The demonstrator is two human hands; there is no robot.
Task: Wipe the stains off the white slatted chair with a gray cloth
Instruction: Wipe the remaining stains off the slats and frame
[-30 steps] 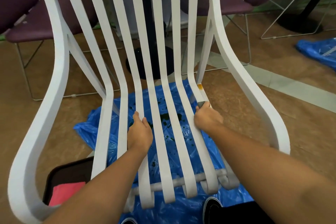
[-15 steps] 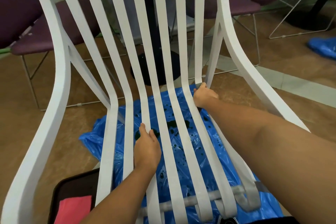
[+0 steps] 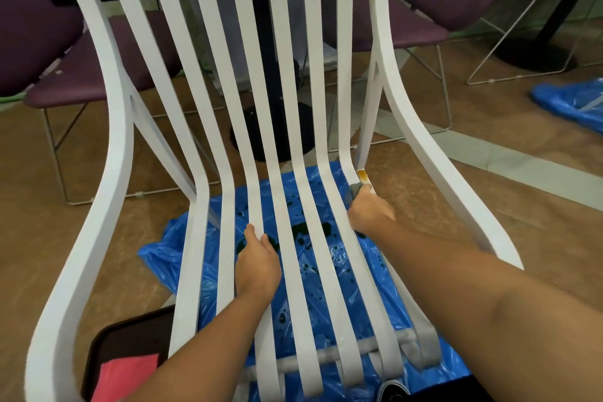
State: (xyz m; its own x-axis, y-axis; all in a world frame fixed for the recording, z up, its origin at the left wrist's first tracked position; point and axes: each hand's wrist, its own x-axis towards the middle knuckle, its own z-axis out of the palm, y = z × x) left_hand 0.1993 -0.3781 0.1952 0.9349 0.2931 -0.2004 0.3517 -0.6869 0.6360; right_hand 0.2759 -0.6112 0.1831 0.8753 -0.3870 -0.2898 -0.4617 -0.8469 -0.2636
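Note:
The white slatted chair (image 3: 208, 101) fills the head view, facing me. An orange-brown stain (image 3: 363, 175) marks the rightmost seat slat at the bend. Just below the stain, my right hand (image 3: 368, 210) grips the gray cloth (image 3: 354, 190) against that slat; only a small bit of cloth shows above the fingers. My left hand (image 3: 257, 263) rests on a middle seat slat, fingers curled over its edge, thumb on top.
A blue plastic sheet (image 3: 163, 254) with dark green spots lies on the brown floor under the seat. A dark tray (image 3: 124, 346) with a pink cloth (image 3: 124, 375) sits at lower left. Purple chairs (image 3: 65, 88) and a black table base (image 3: 270, 127) stand behind. More blue plastic (image 3: 571, 101) lies far right.
My right hand with the cloth slid up the rightmost slat to the bend, then back down below the stain. The view tilted up, showing the chair's top rail. The left hand stayed put.

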